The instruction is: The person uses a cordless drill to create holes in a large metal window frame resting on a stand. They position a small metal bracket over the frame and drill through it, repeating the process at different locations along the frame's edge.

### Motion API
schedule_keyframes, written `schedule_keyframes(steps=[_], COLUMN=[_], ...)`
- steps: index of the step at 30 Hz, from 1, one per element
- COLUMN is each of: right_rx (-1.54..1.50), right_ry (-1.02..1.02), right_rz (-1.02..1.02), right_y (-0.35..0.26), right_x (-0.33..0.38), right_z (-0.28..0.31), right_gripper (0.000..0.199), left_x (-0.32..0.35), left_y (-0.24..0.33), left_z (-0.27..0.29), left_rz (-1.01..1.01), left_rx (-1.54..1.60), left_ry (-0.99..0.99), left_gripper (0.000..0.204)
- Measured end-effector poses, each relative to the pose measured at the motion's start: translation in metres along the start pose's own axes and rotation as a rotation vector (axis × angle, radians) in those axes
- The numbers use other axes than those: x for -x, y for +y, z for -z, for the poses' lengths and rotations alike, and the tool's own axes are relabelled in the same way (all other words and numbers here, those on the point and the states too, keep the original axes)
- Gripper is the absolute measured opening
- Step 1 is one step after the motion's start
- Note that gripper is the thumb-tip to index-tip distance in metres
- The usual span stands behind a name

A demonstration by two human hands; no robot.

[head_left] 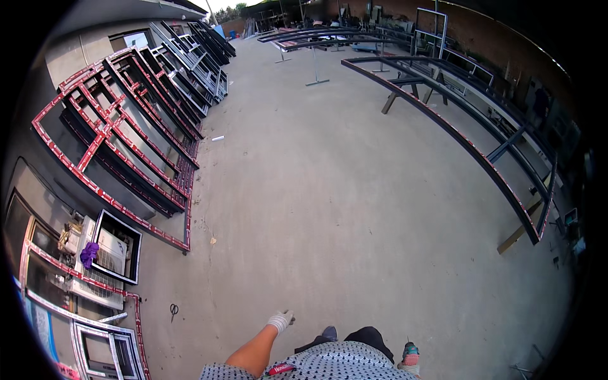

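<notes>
Gloved left grip (279, 321) hangs empty above concrete floor (329, 209) (scissors (173, 310) nearby).

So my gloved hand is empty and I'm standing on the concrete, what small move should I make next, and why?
Probably a step forward and to your left, toward the scissors on the concrete floor. Your gloved left hand hangs empty in front of you, touching nothing, and the scissors are the nearest loose thing to it, lying beside the red-taped frames leaning along the wall. Your right hand is out of view.
</notes>
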State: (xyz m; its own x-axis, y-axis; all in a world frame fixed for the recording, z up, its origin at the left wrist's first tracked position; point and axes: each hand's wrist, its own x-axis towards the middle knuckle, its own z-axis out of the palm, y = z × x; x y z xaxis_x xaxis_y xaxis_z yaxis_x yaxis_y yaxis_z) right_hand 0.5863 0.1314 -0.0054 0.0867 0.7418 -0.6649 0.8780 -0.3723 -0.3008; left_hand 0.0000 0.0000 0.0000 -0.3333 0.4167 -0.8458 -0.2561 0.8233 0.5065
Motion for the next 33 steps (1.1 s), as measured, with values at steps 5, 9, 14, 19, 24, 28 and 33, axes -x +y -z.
schedule_keyframes(steps=[5, 9, 14, 19, 24, 28, 33], right_rx=[-0.128, -0.161, -0.210, 0.241, 0.425, 0.172, 0.426], right_ry=[-0.067, -0.085, -0.113, -0.104, 0.338, 0.241, 0.285], right_rz=[-0.160, -0.242, -0.348, 0.111, 0.559, 0.525, 0.497], right_y=[-0.208, -0.293, -0.389, -0.559, -0.689, -0.853, -0.938], right_x=[-0.041, -0.130, -0.219, -0.383, -0.486, -0.498, -0.529], right_z=[-0.030, -0.011, 0.046, 0.083, 0.166, 0.161, 0.145], right_gripper=[0.021, 0.014, 0.007, 0.005, 0.010, 0.020, 0.032], left_x=[-0.064, -0.125, -0.165, -0.266, -0.269, -0.435, -0.529], left_y=[0.163, 0.221, 0.240, 0.223, 0.451, 0.446, 0.604], left_z=[0.103, 0.105, 0.112, 0.169, 0.140, 0.216, 0.283], left_rz=[-0.205, -0.099, 0.245, 0.299, 0.325, 0.320, 0.251], left_rx=[0.025, 0.110, -0.060, 0.285, 0.259, 0.341, 0.175], left_ry=[0.121, 0.198, 0.085, -0.054, -0.016, 0.049, 0.092], left_gripper=[0.040, 0.044, 0.048, 0.051, 0.055, 0.053, 0.054])
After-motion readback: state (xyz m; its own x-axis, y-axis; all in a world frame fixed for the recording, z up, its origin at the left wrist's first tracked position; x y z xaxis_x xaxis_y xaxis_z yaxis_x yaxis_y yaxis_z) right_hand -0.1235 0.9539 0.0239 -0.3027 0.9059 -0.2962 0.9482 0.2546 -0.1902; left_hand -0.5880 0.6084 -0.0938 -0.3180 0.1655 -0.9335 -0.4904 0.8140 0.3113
